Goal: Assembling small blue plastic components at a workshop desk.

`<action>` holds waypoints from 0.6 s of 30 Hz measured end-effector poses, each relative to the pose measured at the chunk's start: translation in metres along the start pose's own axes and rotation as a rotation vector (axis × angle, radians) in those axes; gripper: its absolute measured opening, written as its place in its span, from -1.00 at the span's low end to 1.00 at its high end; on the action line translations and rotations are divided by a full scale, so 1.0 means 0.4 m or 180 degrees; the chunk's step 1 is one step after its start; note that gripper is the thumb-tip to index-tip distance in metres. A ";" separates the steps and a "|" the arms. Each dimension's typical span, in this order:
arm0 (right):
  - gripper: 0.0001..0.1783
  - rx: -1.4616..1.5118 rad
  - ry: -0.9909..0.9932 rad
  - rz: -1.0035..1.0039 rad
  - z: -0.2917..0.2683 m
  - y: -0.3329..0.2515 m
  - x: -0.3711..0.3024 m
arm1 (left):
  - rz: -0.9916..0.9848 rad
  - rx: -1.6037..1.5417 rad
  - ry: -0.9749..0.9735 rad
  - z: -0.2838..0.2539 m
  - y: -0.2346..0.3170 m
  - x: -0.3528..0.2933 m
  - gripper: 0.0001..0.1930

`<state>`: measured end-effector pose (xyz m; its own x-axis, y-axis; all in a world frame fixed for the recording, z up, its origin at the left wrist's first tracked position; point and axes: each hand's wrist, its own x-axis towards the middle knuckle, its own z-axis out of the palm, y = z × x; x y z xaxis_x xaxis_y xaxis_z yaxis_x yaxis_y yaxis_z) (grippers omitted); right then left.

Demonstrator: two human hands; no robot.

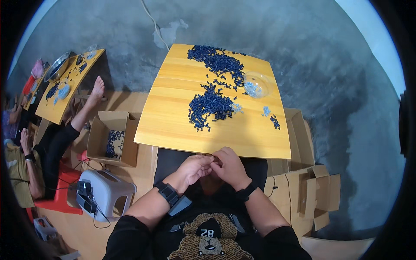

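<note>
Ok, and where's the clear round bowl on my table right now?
In the head view, the clear round bowl stands toward the yellow table's far right, just right of the far heap of dark pieces.

On your left, a grey stool (pixel 116 185) stands near a red seat (pixel 68 175); ahead of you rises a grey wall (pixel 320 78).
</note>
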<state>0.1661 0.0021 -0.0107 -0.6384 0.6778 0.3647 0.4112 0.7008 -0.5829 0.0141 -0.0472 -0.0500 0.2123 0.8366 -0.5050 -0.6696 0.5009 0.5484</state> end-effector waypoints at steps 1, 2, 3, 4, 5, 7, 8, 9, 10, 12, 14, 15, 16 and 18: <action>-0.82 0.0119 -0.0049 0.0088 -0.005 -0.006 -0.001 | -0.0065 0.0116 -0.0023 0.001 0.004 -0.005 -0.89; -0.82 0.0241 -0.0101 0.0175 -0.005 -0.012 -0.003 | -0.0071 0.0120 -0.0024 0.003 0.010 -0.014 -0.89; -0.82 0.0232 -0.0099 0.0171 -0.008 -0.013 -0.002 | -0.0028 0.0194 -0.0001 0.019 0.024 -0.027 -0.90; -0.82 0.0354 -0.0022 0.0241 -0.008 -0.015 0.000 | 0.0015 0.0265 0.0025 0.030 0.037 -0.034 -0.91; -0.82 0.0479 0.0052 0.0311 -0.009 -0.017 0.002 | 0.0021 0.0261 0.0024 0.035 0.045 -0.034 -0.91; -0.81 0.0505 0.0091 0.0225 -0.016 -0.024 0.016 | 0.0191 0.0347 0.0076 0.041 0.054 -0.037 -0.91; -0.81 0.0525 0.0145 0.0145 -0.022 -0.027 0.024 | 0.0195 0.0332 0.0099 0.048 0.060 -0.037 -0.91; -0.81 0.0557 0.0116 0.0139 -0.025 -0.031 0.027 | 0.0237 0.0304 0.0081 0.053 0.064 -0.040 -0.91; -0.80 0.0445 0.0129 0.0143 -0.030 -0.033 0.029 | 0.0279 0.0275 0.0067 0.056 0.064 -0.042 -0.91; -0.78 0.0367 0.0117 0.0126 -0.030 -0.030 0.027 | 0.0278 0.0227 0.0134 0.055 0.053 -0.039 -0.90; -0.76 0.0321 0.0076 0.0210 -0.022 -0.026 0.015 | 0.0111 0.0207 0.0104 0.046 0.041 -0.036 -0.90; -0.74 0.0360 0.0011 0.0245 -0.017 -0.025 0.010 | 0.0055 0.0264 0.0144 0.040 0.035 -0.036 -0.88; -0.74 0.0392 -0.0028 0.0232 -0.016 -0.025 0.011 | 0.0063 0.0235 0.0186 0.031 0.037 -0.038 -0.88; -0.72 0.0562 -0.0087 0.0156 -0.016 -0.028 0.011 | -0.0036 0.0265 0.0032 0.016 0.053 -0.049 -0.85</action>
<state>0.1630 -0.0015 0.0022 -0.6388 0.7023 0.3141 0.3233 0.6155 -0.7188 0.0005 -0.0515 -0.0242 0.2120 0.8287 -0.5180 -0.6056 0.5274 0.5959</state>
